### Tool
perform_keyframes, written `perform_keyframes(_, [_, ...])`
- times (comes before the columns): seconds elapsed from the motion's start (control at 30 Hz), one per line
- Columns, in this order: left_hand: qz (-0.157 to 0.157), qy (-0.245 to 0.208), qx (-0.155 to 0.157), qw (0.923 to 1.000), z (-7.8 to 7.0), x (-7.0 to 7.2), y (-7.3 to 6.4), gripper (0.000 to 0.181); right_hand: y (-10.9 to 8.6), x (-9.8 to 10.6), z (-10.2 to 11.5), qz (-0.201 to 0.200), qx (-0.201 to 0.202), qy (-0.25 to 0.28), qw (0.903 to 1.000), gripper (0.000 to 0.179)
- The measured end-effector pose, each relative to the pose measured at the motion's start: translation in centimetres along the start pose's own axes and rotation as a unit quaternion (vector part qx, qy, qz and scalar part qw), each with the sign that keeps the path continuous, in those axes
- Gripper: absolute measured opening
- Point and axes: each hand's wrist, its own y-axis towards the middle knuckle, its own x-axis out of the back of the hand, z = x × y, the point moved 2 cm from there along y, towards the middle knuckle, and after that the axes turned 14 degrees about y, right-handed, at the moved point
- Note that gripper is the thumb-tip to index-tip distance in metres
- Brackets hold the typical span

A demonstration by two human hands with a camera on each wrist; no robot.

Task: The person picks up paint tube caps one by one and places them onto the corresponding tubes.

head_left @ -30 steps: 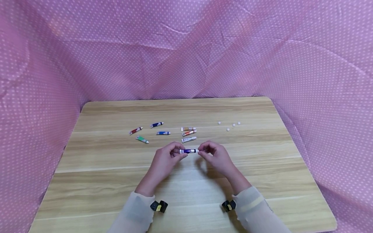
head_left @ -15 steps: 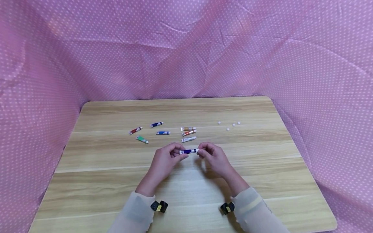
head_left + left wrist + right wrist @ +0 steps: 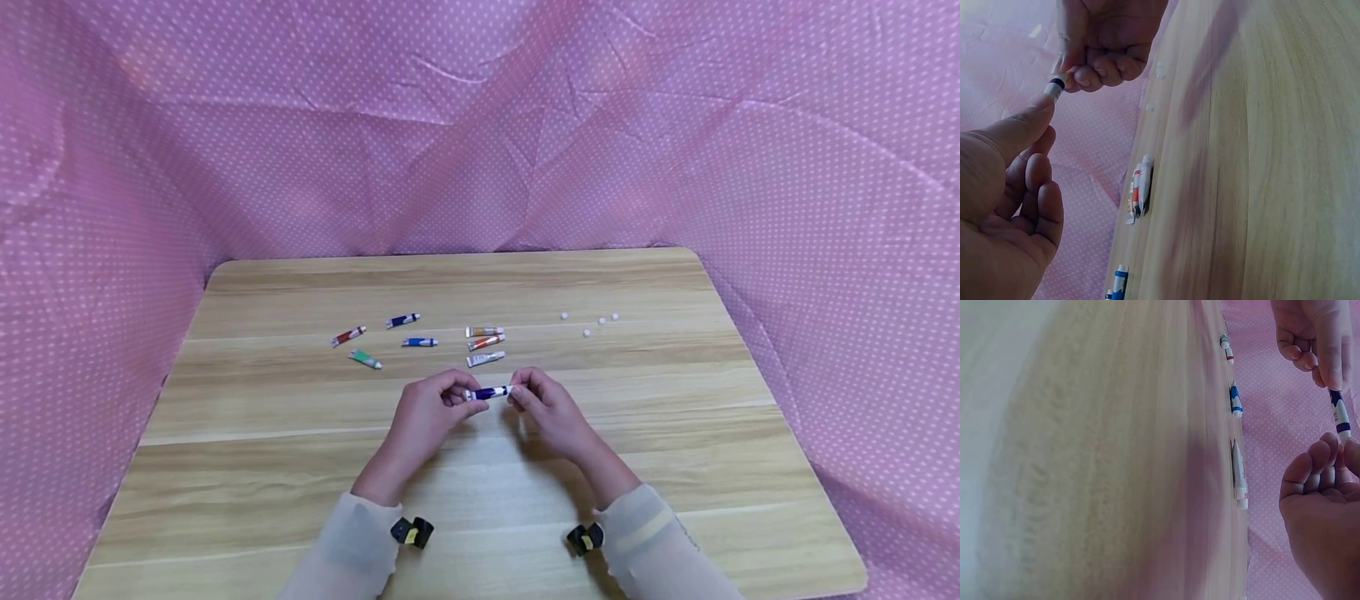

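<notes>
In the head view, a small purple paint tube [image 3: 491,392] is held above the table between both hands. My left hand [image 3: 420,414] pinches its flat tail end between thumb and fingers. At the other end, my right hand [image 3: 553,414] pinches the white cap end, which the fingertips mostly cover. The left wrist view shows a dark band on the tube [image 3: 1054,89] close to the right fingertips. Just beyond the hands lie a white-silver tube [image 3: 486,359], an orange-red tube [image 3: 486,342] and an ochre tube [image 3: 484,332].
On the wooden table [image 3: 480,533], a red tube [image 3: 348,337], green tube [image 3: 365,359], dark blue tube [image 3: 402,321] and blue tube [image 3: 420,342] lie to the left. Several small white caps [image 3: 587,333] are scattered at the back right. Pink dotted cloth [image 3: 480,167] surrounds the table.
The tube has tilted slightly, its cap end higher in the view, and come a little nearer the person. My right fingers have shifted around the cap end. The other tubes and the caps stay put.
</notes>
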Motion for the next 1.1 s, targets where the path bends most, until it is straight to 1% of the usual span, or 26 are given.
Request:
perform_keyframes(0.13, [0.005, 0.014, -0.003, 0.9999, -0.1, -0.1, 0.2, 0.019, 0.1, 0.1, 0.0, 0.001, -0.004, -0.003, 1.0000, 0.012])
perform_keyframes(0.3, [0.029, 0.052, -0.011, 0.9982, -0.6, -0.3, 0.5, 0.018, 0.1, 0.3, 0.3, -0.004, 0.002, -0.016, 0.9999, 0.011])
perform_keyframes(0.53, [0.061, 0.118, -0.015, 0.9910, -1.3, -0.3, 0.9, 0.021, 0.3, 0.7, 0.7, -0.014, 0.006, -0.051, 0.9986, 0.011])
perform_keyframes(0.6, [0.063, 0.134, -0.021, 0.9887, -1.4, -0.3, 1.1, 0.022, 0.3, 0.9, 0.7, -0.020, 0.003, -0.055, 0.9983, 0.011])
perform_keyframes(0.7, [0.059, 0.155, -0.039, 0.9854, -1.5, -0.5, 1.3, 0.020, 0.3, 1.2, 0.6, -0.026, -0.003, -0.058, 0.9980, 0.011])
perform_keyframes(0.83, [0.052, 0.157, -0.050, 0.9849, -1.2, -0.9, 1.9, 0.014, 0.4, 1.8, 0.3, -0.033, -0.011, -0.074, 0.9966, 0.011])
perform_keyframes(1.0, [0.047, 0.126, -0.032, 0.9904, -0.3, -1.5, 2.8, 0.016, 0.5, 2.7, 0.1, -0.041, -0.020, -0.098, 0.9941, 0.015])
perform_keyframes(1.1, [0.050, 0.119, -0.028, 0.9913, 0.1, -1.9, 3.3, 0.017, 0.4, 3.4, 0.3, -0.044, -0.017, -0.100, 0.9939, 0.021])
